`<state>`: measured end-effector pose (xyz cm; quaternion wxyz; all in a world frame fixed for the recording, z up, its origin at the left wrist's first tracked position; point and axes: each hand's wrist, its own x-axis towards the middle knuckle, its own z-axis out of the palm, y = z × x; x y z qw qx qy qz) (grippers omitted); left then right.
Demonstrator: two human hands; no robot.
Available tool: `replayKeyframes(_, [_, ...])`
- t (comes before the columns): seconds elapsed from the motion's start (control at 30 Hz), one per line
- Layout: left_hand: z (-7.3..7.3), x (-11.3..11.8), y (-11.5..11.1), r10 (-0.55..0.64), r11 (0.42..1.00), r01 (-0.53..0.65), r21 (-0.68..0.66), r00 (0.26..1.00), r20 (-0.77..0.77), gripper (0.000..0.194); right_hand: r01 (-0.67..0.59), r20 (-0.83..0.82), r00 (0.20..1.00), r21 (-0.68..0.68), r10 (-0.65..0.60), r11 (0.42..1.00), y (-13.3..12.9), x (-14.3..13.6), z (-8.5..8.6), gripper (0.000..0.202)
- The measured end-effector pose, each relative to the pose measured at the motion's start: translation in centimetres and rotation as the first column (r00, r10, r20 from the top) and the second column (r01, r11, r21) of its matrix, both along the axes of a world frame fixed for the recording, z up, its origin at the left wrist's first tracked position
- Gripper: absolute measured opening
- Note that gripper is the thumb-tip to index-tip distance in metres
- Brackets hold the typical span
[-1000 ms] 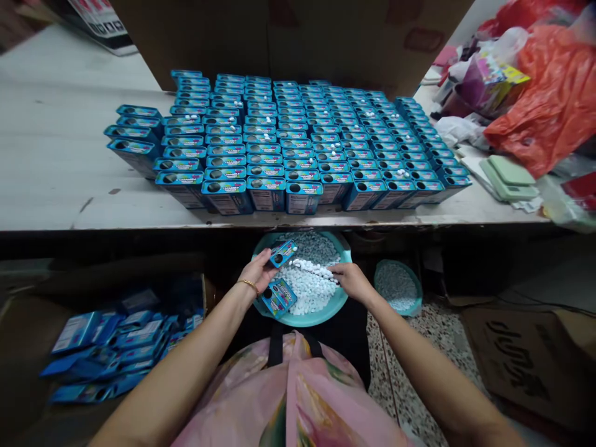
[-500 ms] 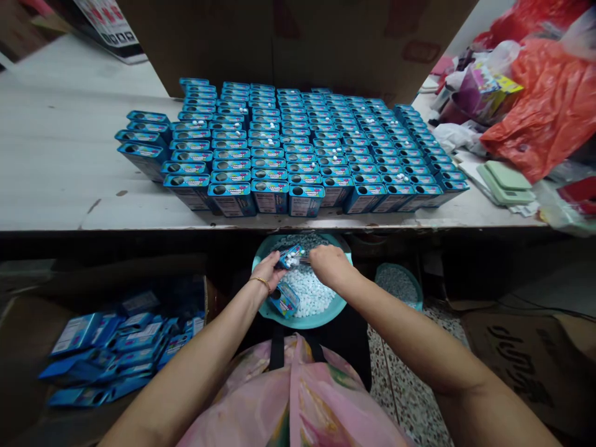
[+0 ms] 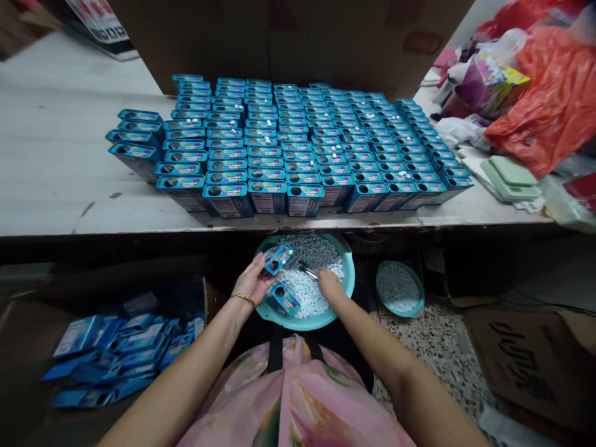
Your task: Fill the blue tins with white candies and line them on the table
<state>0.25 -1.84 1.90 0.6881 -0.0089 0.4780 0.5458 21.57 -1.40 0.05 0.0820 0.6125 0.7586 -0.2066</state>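
Observation:
My left hand (image 3: 252, 282), with a gold bangle at the wrist, grips a small blue candy box (image 3: 278, 256) tilted over the left side of a turquoise basin (image 3: 350, 273). The box has a round dark hole in its top face, and a few white pellets cling to it. A second blue box (image 3: 285, 299) lies on the pellets just below. White candy pellets (image 3: 310, 295) fill the basin. Closed around the handle of a metal spoon (image 3: 310, 272), my right hand (image 3: 329, 284) is low over the pellets; the spoon's bowl is hard to make out.
Rows of upright blue boxes (image 3: 267, 187) stand on the white table (image 3: 56, 161) before a large cardboard box (image 3: 279, 43). At lower left a carton holds more blue boxes (image 3: 135, 341). A smaller basin (image 3: 399, 287) of pellets sits right. Plastic bags (image 3: 544, 93) and a green scale (image 3: 510, 176) lie at right.
My right hand has moved away from the held box and down toward the pellets with the spoon. My left hand has shifted left, turning the box's top more into view.

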Motion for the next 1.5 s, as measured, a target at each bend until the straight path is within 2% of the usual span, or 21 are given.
replayKeyframes(0.07, [0.0,-0.2,-0.1,-0.001,1.000,0.001,0.010,1.000,0.000,0.037,0.086,-0.089,0.992,0.000,-0.085,0.996,-0.2,-2.1,-2.6,0.035])
replayKeyframes(0.17, [0.0,-0.3,0.0,0.012,1.000,-0.012,0.004,1.000,0.011,0.037,0.186,-0.343,0.915,-0.102,-0.210,0.977,0.3,-4.0,-4.8,0.037])
replayKeyframes(0.27, [0.3,-0.6,0.1,0.025,1.000,-0.025,0.012,1.000,0.013,0.035,0.185,-0.531,0.800,-0.223,-0.278,0.957,0.8,-3.6,-5.5,0.036])
replayKeyframes(0.33, [0.5,-0.8,0.2,0.039,0.999,-0.039,0.027,0.999,0.007,0.034,0.184,-0.563,0.772,-0.245,-0.294,0.952,0.8,-2.2,-5.2,0.036])
replayKeyframes(0.4, [0.6,-0.9,0.3,0.052,0.998,-0.052,0.032,0.999,-0.001,0.034,0.190,-0.569,0.765,-0.249,-0.302,0.950,0.8,-0.3,-4.2,0.036])
replayKeyframes(0.47, [0.6,-0.6,0.5,0.059,0.998,-0.059,0.019,0.998,-0.010,0.034,0.190,-0.585,0.755,-0.238,-0.296,0.953,0.8,1.7,-2.5,0.035])
replayKeyframes(0.63, [-0.2,1.3,1.0,0.049,0.998,-0.050,-0.025,0.999,-0.024,0.034,0.141,-0.568,0.799,-0.145,-0.199,0.979,0.9,5.3,3.6,0.034])
replayKeyframes(0.73, [-0.8,2.4,1.4,0.007,0.998,-0.009,-0.064,0.999,-0.031,0.033,0.058,-0.478,0.875,-0.065,-0.082,0.996,1.0,5.0,6.8,0.036])
replayKeyframes(0.87, [-1.1,3.1,1.8,-0.025,0.995,0.020,-0.099,0.999,-0.045,0.036,-0.046,-0.206,0.978,-0.010,0.043,0.999,1.4,2.6,9.6,0.039])
replayKeyframes(0.97, [-1.1,3.3,1.9,-0.033,0.991,0.025,-0.133,0.998,-0.057,0.039,-0.113,0.011,0.993,-0.008,0.114,0.994,1.8,0.5,10.9,0.035])
replayKeyframes(1.07, [-1.2,3.3,1.9,-0.033,0.990,0.023,-0.142,0.997,-0.066,0.042,-0.168,0.133,0.977,0.011,0.165,0.986,1.9,-1.2,11.8,0.029])
replayKeyframes(1.3, [-1.8,2.9,2.1,-0.054,0.988,0.045,-0.151,0.997,-0.058,0.048,-0.266,0.129,0.959,0.086,0.254,0.960,1.8,-3.3,13.2,0.027])
replayKeyframes(1.5, [-2.2,2.4,2.4,-0.088,0.987,0.082,-0.139,0.996,-0.034,0.046,-0.269,0.152,0.955,0.091,0.254,0.959,1.3,-2.4,14.3,0.028])
